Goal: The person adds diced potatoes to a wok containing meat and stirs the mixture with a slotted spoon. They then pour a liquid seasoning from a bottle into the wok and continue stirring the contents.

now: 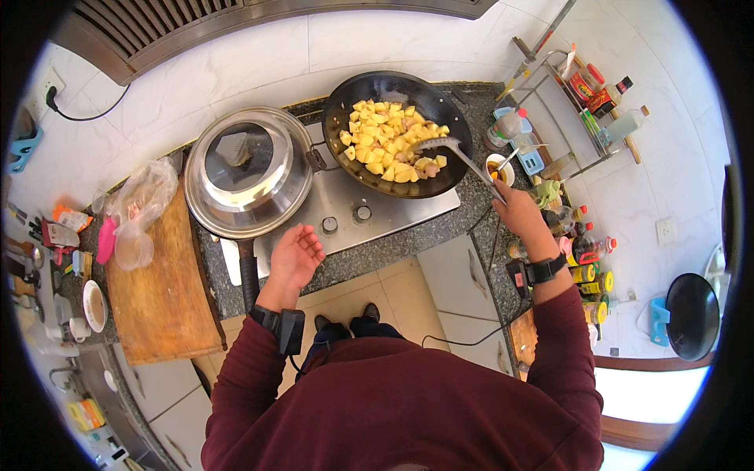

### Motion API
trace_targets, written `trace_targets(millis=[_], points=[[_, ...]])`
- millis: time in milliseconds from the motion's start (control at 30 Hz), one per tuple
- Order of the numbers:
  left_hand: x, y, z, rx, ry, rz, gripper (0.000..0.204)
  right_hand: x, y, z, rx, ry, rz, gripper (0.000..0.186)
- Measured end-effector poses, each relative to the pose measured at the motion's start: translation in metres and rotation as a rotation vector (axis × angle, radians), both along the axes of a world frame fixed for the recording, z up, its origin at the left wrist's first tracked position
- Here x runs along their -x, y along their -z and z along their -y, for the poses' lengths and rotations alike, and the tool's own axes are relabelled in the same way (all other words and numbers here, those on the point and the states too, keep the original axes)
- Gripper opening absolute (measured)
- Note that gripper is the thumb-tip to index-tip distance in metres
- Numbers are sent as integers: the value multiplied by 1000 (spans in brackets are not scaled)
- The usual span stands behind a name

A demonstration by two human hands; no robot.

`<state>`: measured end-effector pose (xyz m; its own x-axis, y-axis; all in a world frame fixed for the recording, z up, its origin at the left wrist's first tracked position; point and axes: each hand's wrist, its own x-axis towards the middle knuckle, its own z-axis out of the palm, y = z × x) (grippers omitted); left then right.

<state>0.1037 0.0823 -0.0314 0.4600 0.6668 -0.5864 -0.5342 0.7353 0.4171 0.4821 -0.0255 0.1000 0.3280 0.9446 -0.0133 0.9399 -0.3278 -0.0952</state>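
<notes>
My right hand [518, 210] is closed round the handle of a metal slotted spatula [463, 157]. The spatula's head lies inside a black wok [452, 110], among yellow potato chunks [377, 133] mixed with paler pinkish pieces. To the left of the wok stands a second pan, covered by a steel lid [200, 188] with a glass middle; its dark handle [247, 271] points toward me. My left hand [296, 257] hovers beside that handle and in front of the stove [345, 235], empty, with fingers loosely curled and apart.
A wooden cutting board [161, 298] with a plastic bag [145, 192] lies at left. On the right are a small white bowl [500, 169], a wire rack [542, 102] and several sauce bottles [589, 250]. Above the stove hangs a range hood [157, 31].
</notes>
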Motion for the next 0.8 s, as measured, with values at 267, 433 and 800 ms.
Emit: trace_targets(millis=[267, 433, 800], points=[[2, -6, 1, -18, 15, -18, 19, 8, 33, -17, -179, -14, -219, 39], [0, -10, -1, -33, 20, 21, 19, 22, 27, -10, -107, -94, -325, 40], [-2, -12, 3, -23, 39, 4, 16, 70, 57, -34, -91, -21, -425, 41]])
